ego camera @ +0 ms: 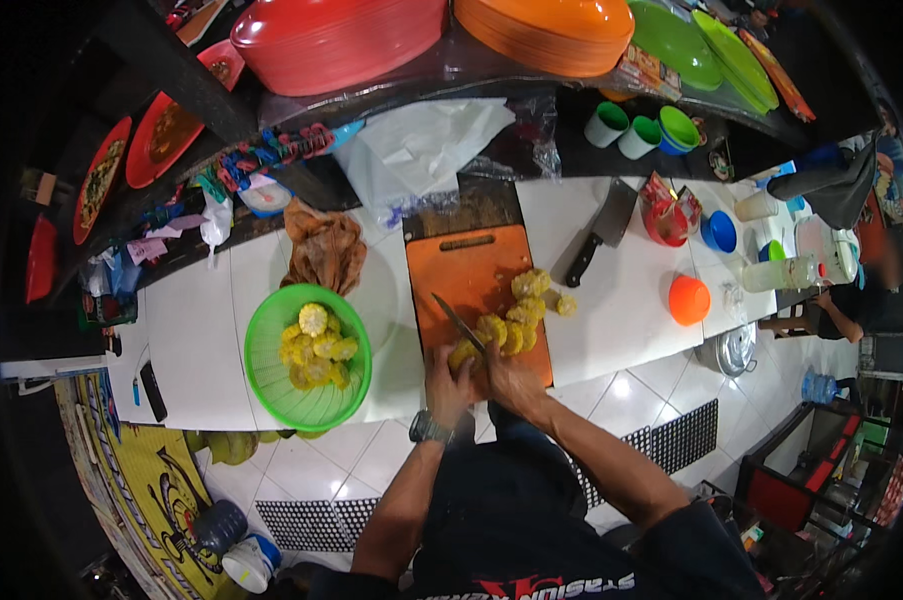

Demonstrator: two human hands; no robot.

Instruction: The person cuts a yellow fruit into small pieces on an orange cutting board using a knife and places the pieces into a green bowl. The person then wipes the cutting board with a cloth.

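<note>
My left hand (449,386) steadies a piece of corn cob (462,354) near the front of an orange cutting board (459,270). In my right hand (513,381) is a kitchen knife (455,319), its blade lying across the corn and its tip pointing to the board's far left. Cut rounds of corn (526,311) lie in a loose row on the board's right side. One small corn piece (566,304) sits just off the board, on the white tiled counter (616,322). Left of the board, a green plastic basket (256,375) holds more cut corn (314,319).
A cleaver (605,232) lies right of the board. Behind the basket is a crumpled brown cloth (324,247). An orange cup (689,300), a blue bowl (719,231) and a bottle (781,274) stand farther right. Stacked red plates (339,45) rest on the shelf above. A person (845,307) is at far right.
</note>
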